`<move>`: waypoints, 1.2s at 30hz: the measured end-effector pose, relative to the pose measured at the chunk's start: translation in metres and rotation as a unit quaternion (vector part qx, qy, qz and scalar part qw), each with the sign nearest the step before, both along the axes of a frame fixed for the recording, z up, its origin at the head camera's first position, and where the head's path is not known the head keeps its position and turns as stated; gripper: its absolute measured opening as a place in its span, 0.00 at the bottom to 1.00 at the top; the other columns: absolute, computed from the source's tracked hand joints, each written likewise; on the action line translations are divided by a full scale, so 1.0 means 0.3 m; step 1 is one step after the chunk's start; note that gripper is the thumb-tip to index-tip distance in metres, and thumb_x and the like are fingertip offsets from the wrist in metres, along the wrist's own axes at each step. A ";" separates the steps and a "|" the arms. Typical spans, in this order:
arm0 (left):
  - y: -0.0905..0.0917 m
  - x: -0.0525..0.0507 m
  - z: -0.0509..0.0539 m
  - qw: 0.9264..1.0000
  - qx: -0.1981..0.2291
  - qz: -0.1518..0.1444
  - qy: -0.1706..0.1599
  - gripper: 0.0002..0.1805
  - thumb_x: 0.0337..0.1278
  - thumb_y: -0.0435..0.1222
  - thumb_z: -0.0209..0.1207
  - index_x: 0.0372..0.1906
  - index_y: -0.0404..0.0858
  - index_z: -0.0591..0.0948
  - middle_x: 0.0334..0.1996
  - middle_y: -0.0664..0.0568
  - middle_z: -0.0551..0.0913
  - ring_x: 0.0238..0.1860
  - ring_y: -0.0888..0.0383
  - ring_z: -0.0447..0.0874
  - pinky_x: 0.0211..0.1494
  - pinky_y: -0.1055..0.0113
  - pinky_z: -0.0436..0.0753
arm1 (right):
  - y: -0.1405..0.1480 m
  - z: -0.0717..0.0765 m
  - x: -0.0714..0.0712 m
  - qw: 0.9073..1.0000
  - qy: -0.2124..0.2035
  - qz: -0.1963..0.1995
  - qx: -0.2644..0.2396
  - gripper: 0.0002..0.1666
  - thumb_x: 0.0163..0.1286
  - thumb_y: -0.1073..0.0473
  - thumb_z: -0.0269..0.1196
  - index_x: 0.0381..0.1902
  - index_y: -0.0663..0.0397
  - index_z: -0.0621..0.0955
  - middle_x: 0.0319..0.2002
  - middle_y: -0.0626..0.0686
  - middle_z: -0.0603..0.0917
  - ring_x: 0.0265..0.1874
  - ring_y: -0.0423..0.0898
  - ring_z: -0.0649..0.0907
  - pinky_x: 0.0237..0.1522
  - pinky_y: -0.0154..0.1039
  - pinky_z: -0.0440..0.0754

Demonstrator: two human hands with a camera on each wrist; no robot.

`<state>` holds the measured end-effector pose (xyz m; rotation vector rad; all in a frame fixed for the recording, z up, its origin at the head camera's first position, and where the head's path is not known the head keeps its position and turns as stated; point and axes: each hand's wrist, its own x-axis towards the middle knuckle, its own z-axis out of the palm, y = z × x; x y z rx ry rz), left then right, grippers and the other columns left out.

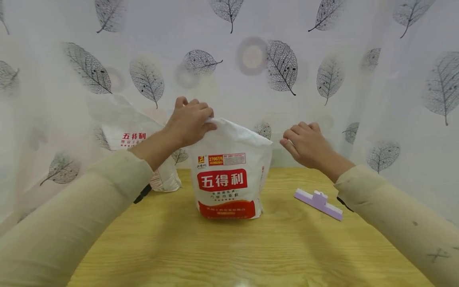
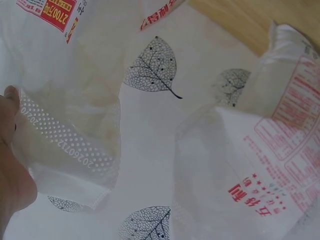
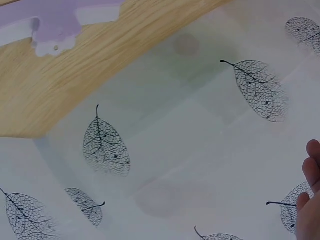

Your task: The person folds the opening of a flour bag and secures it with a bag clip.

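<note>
A white flour bag (image 1: pixel 229 171) with red print stands on the wooden table, its upper part drawn up. My left hand (image 1: pixel 191 121) pinches the bag's top left corner between thumb and fingers. The left wrist view shows the dotted, date-stamped top strip of this bag (image 2: pixel 65 142) beside the left hand (image 2: pixel 12 160). To the right of the bag, apart from it, my right hand (image 1: pixel 305 143) hovers with loosely bent fingers and nothing visible in them. Below the right hand a purple and white sealing clip (image 1: pixel 319 204) lies on the table.
Behind my left forearm stands a second white bag (image 1: pixel 166 177) with red print, its upper part leaning left. A pale curtain (image 1: pixel 222 87) with leaf prints hangs behind the wooden table (image 1: pixel 222 251).
</note>
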<state>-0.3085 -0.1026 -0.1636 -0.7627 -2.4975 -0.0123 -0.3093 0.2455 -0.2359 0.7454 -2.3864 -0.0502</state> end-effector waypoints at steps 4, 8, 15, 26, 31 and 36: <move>-0.003 -0.001 -0.002 1.000 0.002 -0.002 0.000 0.14 0.67 0.49 0.61 0.44 0.43 0.81 0.42 0.52 0.84 0.47 0.50 0.75 0.66 0.44 0.57 | 0.056 -0.036 -0.002 1.000 -0.009 -0.014 0.015 0.18 0.79 0.50 0.50 0.44 0.56 0.81 0.43 0.57 0.84 0.46 0.59 0.79 0.48 0.59 0.67; -0.002 -0.001 -0.004 1.000 -0.001 -0.002 0.006 0.14 0.66 0.49 0.61 0.44 0.43 0.81 0.43 0.52 0.84 0.48 0.50 0.75 0.66 0.44 0.57 | 0.104 -0.074 0.004 0.999 -0.021 -0.034 0.034 0.18 0.78 0.48 0.53 0.44 0.55 0.81 0.42 0.56 0.84 0.44 0.58 0.79 0.47 0.58 0.67; 0.000 0.005 -0.005 1.000 -0.009 0.002 0.015 0.14 0.66 0.49 0.61 0.43 0.42 0.81 0.43 0.51 0.84 0.48 0.49 0.75 0.64 0.45 0.58 | 0.184 -0.141 0.027 0.994 -0.047 -0.068 0.066 0.19 0.76 0.45 0.56 0.44 0.56 0.81 0.41 0.57 0.84 0.42 0.56 0.80 0.45 0.58 0.69; 0.002 0.005 -0.004 1.000 -0.011 -0.003 0.024 0.14 0.66 0.48 0.62 0.43 0.41 0.81 0.43 0.50 0.84 0.47 0.49 0.75 0.64 0.44 0.58 | 0.279 -0.259 0.047 0.987 -0.092 -0.101 0.086 0.21 0.76 0.43 0.56 0.46 0.56 0.80 0.41 0.55 0.82 0.43 0.56 0.80 0.41 0.57 0.69; 0.003 0.008 -0.007 1.000 -0.007 -0.008 0.023 0.14 0.66 0.48 0.62 0.44 0.42 0.82 0.43 0.51 0.84 0.47 0.49 0.75 0.64 0.44 0.58 | 0.309 -0.313 0.058 0.979 -0.115 -0.100 0.134 0.19 0.72 0.44 0.61 0.43 0.54 0.78 0.36 0.52 0.80 0.36 0.53 0.77 0.39 0.53 0.68; 0.001 0.006 -0.014 1.000 -0.009 -0.006 0.029 0.14 0.66 0.48 0.62 0.43 0.42 0.82 0.43 0.51 0.84 0.47 0.49 0.74 0.64 0.45 0.58 | 0.331 -0.360 0.061 0.962 -0.167 -0.120 0.178 0.21 0.69 0.39 0.62 0.40 0.52 0.78 0.34 0.50 0.79 0.35 0.51 0.77 0.38 0.53 0.68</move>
